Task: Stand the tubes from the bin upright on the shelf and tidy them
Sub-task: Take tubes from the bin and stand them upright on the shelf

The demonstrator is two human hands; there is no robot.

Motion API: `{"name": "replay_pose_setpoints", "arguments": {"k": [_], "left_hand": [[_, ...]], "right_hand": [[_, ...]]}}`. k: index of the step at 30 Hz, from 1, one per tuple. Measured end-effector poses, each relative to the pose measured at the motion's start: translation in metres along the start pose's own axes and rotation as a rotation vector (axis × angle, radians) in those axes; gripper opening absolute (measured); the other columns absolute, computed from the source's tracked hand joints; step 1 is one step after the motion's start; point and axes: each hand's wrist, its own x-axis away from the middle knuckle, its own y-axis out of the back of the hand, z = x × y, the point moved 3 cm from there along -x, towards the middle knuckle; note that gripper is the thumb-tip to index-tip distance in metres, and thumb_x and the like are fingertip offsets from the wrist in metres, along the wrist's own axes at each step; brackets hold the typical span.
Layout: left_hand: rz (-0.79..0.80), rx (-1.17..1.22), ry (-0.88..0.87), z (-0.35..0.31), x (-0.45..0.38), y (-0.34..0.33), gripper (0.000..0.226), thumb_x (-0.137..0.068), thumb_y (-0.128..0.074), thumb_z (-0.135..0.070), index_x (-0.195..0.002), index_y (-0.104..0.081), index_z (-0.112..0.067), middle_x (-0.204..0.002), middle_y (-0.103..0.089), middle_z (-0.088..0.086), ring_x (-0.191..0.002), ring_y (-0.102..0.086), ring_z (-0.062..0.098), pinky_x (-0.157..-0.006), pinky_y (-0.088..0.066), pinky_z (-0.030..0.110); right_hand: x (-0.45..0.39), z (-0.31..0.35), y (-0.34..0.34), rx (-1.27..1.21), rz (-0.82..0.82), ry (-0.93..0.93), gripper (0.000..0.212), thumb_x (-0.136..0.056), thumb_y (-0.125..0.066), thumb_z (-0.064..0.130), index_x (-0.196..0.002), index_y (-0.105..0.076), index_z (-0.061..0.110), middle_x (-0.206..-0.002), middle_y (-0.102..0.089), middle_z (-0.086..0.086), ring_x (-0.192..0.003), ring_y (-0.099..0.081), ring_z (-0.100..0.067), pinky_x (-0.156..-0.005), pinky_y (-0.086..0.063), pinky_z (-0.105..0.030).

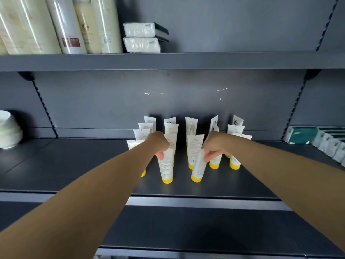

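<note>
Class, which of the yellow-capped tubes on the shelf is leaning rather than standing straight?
The front tube pinched by the right hand: it tilts, top rightward, while the others stand straight.

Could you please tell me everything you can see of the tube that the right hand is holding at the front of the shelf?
The tube is white, glossy plastic by its look, with small grey print and a yellow cap at the bottom. It stands cap-down on the dark shelf, leaning to the right, in the front row. The right hand pinches its flat crimped upper end. Another tube stands just behind it.
</note>
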Motion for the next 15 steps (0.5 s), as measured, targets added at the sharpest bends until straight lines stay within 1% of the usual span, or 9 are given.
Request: {"name": "replay_pose_setpoints", "arguments": {"k": [1,3,5,7,9,10,12,13,15], "left_hand": [[0.037,0.039,0.036,0.001,-0.002,0.001,0.042,-0.092,-0.059,-0.023,-0.128,-0.049,-0.001,-0.125,-0.053,0.013,-0.112,-0.055,0.025,-0.08,-0.043,0.025],[0.07,-0.082,-0.054,-0.001,0.0,0.002,0.041,-0.091,-0.061,-0.017,-0.126,-0.046,-0.003,-0.122,-0.053,0.013,-0.104,-0.055,0.025,-0.076,-0.04,0.026],[0.087,-0.126,-0.1,0.002,-0.006,-0.001,0.032,-0.09,-0.059,-0.014,-0.118,-0.048,-0.005,-0.111,-0.058,0.012,-0.095,-0.056,0.023,-0.071,-0.039,0.025],[0.073,-0.19,-0.069,0.005,-0.007,-0.002,0.022,-0.087,-0.059,-0.015,-0.104,-0.05,-0.004,-0.093,-0.06,0.007,-0.092,-0.061,0.02,-0.069,-0.044,0.025],[0.039,-0.183,-0.068,0.009,-0.015,-0.004,0.033,-0.083,-0.066,-0.018,-0.109,-0.056,-0.002,-0.091,-0.059,0.004,-0.102,-0.064,0.021,-0.08,-0.051,0.027],[0.023,-0.147,-0.062,0.009,-0.015,-0.004,0.041,-0.081,-0.07,-0.02,-0.116,-0.056,-0.002,-0.093,-0.059,0.004,-0.105,-0.063,0.022,-0.087,-0.052,0.028],[0.019,-0.104,-0.065,0.01,-0.016,-0.005,0.053,-0.078,-0.074,-0.021,-0.123,-0.052,-0.002,-0.101,-0.062,0.005,-0.107,-0.062,0.024,-0.093,-0.051,0.031],[0.02,-0.11,-0.078,0.011,-0.018,-0.007,0.055,-0.078,-0.074,-0.021,-0.124,-0.051,-0.002,-0.101,-0.063,0.006,-0.106,-0.062,0.024,-0.093,-0.051,0.032],[-0.014,-0.14,-0.115,0.013,-0.017,-0.01,0.056,-0.077,-0.074,-0.02,-0.125,-0.051,-0.003,-0.098,-0.062,0.006,-0.104,-0.063,0.024,-0.092,-0.052,0.033]], "right_hand": [[-0.002,0.001,0.001,0.019,0.011,0.004,0.037,-0.085,-0.056,-0.009,-0.122,-0.053,-0.01,-0.123,-0.06,-0.024,-0.101,-0.065,-0.031,-0.075,-0.055,-0.028],[-0.004,0.002,-0.001,0.042,0.029,0.005,0.038,-0.086,-0.056,-0.007,-0.125,-0.052,-0.009,-0.115,-0.065,-0.022,-0.083,-0.066,-0.026,-0.075,-0.057,-0.027],[-0.004,0.003,-0.004,0.105,0.023,0.004,0.044,-0.089,-0.056,-0.003,-0.132,-0.046,-0.007,-0.09,-0.069,-0.014,-0.085,-0.068,-0.025,-0.085,-0.056,-0.03],[-0.007,0.003,-0.007,0.138,-0.009,0.035,0.052,-0.09,-0.058,0.001,-0.138,-0.038,-0.002,-0.073,-0.066,-0.012,-0.084,-0.07,-0.029,-0.083,-0.057,-0.035],[-0.009,0.004,-0.01,0.185,-0.037,0.084,0.056,-0.089,-0.06,0.004,-0.14,-0.037,0.0,-0.07,-0.065,-0.013,-0.069,-0.069,-0.027,-0.072,-0.059,-0.035],[-0.01,0.003,-0.011,0.235,-0.06,0.109,0.058,-0.088,-0.062,0.006,-0.14,-0.037,0.002,-0.071,-0.065,-0.013,-0.061,-0.067,-0.024,-0.065,-0.059,-0.033],[-0.009,0.004,-0.011,0.383,-0.135,0.168,0.057,-0.084,-0.067,0.013,-0.136,-0.044,0.006,-0.073,-0.065,-0.009,-0.054,-0.063,-0.02,-0.053,-0.055,-0.028],[-0.006,0.005,-0.01,0.48,-0.184,0.202,0.054,-0.081,-0.071,0.019,-0.131,-0.05,0.008,-0.073,-0.063,-0.005,-0.057,-0.063,-0.02,-0.051,-0.051,-0.026],[-0.003,0.008,-0.008,0.695,-0.279,0.27,0.052,-0.077,-0.075,0.03,-0.123,-0.057,0.012,-0.088,-0.063,-0.001,-0.078,-0.063,-0.021,-0.057,-0.045,-0.024]]}}
